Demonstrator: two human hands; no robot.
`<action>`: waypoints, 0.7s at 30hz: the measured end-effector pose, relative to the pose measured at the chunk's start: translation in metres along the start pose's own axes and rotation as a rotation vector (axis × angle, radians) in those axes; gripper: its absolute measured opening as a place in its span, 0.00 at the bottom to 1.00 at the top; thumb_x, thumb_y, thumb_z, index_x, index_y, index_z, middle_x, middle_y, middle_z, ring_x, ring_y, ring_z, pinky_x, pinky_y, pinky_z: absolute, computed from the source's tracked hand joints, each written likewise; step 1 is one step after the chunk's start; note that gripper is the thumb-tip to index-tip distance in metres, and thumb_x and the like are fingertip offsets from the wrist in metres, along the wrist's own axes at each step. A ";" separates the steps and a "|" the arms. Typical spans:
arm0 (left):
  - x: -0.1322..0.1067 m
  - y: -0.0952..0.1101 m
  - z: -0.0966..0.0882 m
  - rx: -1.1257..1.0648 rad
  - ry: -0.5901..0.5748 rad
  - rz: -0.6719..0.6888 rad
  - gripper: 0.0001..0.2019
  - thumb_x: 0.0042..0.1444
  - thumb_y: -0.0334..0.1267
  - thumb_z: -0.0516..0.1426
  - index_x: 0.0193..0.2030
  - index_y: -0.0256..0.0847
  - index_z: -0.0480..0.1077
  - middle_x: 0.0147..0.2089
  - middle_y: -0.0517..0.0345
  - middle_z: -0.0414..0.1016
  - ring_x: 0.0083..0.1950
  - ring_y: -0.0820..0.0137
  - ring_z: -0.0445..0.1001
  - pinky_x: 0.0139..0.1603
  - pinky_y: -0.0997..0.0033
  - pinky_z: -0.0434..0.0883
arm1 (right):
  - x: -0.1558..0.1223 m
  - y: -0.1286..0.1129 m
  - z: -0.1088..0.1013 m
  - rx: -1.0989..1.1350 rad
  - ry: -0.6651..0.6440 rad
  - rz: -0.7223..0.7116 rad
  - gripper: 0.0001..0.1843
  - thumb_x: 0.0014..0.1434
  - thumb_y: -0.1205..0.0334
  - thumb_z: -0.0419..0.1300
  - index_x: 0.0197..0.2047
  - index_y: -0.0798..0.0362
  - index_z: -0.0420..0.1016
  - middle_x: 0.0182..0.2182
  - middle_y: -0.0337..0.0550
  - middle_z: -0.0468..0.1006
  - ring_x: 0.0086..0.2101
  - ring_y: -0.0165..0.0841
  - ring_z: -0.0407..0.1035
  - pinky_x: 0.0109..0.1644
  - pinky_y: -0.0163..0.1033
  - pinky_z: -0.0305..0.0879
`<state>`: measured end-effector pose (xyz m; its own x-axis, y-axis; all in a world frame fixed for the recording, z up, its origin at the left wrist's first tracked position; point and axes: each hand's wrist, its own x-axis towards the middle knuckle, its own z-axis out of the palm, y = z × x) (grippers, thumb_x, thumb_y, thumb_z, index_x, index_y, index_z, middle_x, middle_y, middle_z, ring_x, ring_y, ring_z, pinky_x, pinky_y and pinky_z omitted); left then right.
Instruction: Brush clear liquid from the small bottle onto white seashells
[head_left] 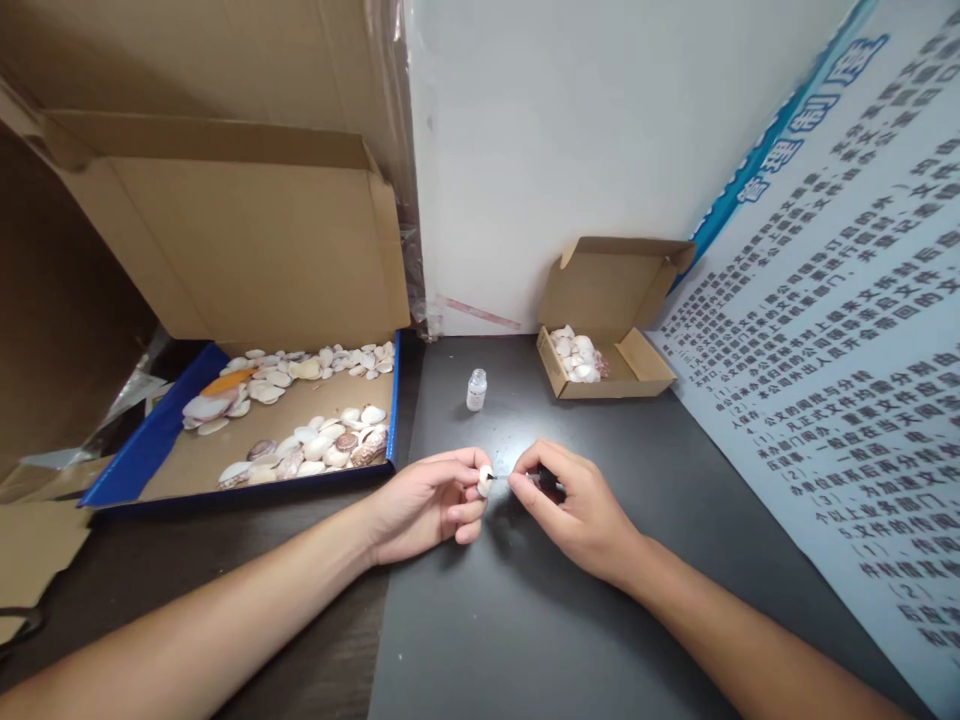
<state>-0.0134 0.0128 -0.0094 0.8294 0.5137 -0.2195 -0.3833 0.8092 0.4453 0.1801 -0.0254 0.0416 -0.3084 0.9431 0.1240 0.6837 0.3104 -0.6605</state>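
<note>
Between the thumb and fingers of my left hand [431, 505] is a small white seashell [484, 482]. My right hand [574, 505] pinches a thin applicator brush [501, 477] with a dark cap, mostly hidden by the fingers. The brush's dark tip touches the shell, or is very close to it. Just beyond the hands stands a small clear bottle [475, 392] with a white label and no cap on its mouth.
On the left lies an open blue-edged cardboard box [300, 400] with several shells [330, 440] along its front and back. A smaller open box [622, 385] at the back right holds white shells [577, 355]. Printed Chinese text covers a board [840, 330] on the right.
</note>
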 end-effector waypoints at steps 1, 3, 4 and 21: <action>0.000 0.000 0.000 -0.001 0.002 0.001 0.04 0.58 0.27 0.52 0.34 0.35 0.66 0.26 0.62 0.59 0.21 0.80 0.56 0.23 0.77 0.64 | 0.000 0.000 0.000 0.009 0.012 -0.012 0.08 0.64 0.64 0.55 0.32 0.54 0.68 0.27 0.37 0.69 0.27 0.27 0.62 0.31 0.32 0.56; 0.000 -0.001 -0.001 -0.004 0.002 0.000 0.04 0.58 0.27 0.52 0.34 0.36 0.66 0.26 0.62 0.59 0.21 0.80 0.55 0.23 0.77 0.64 | -0.001 0.000 0.001 0.032 0.049 -0.038 0.08 0.64 0.64 0.55 0.31 0.54 0.67 0.26 0.36 0.68 0.26 0.27 0.61 0.30 0.32 0.56; 0.001 -0.001 -0.001 -0.004 0.001 -0.002 0.04 0.58 0.27 0.52 0.34 0.36 0.66 0.26 0.62 0.59 0.21 0.80 0.55 0.24 0.77 0.64 | -0.001 0.000 0.001 0.038 0.061 -0.045 0.08 0.64 0.64 0.55 0.31 0.53 0.67 0.26 0.36 0.67 0.26 0.27 0.60 0.30 0.32 0.56; 0.000 0.000 0.001 0.016 0.000 0.002 0.05 0.59 0.29 0.53 0.33 0.36 0.67 0.27 0.62 0.58 0.22 0.80 0.54 0.25 0.77 0.63 | -0.002 0.000 0.005 -0.008 -0.004 0.023 0.12 0.61 0.65 0.56 0.26 0.53 0.64 0.21 0.34 0.67 0.22 0.25 0.59 0.27 0.31 0.54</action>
<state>-0.0133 0.0124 -0.0087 0.8287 0.5153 -0.2186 -0.3783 0.8034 0.4598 0.1776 -0.0276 0.0373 -0.2954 0.9495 0.1060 0.6961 0.2898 -0.6569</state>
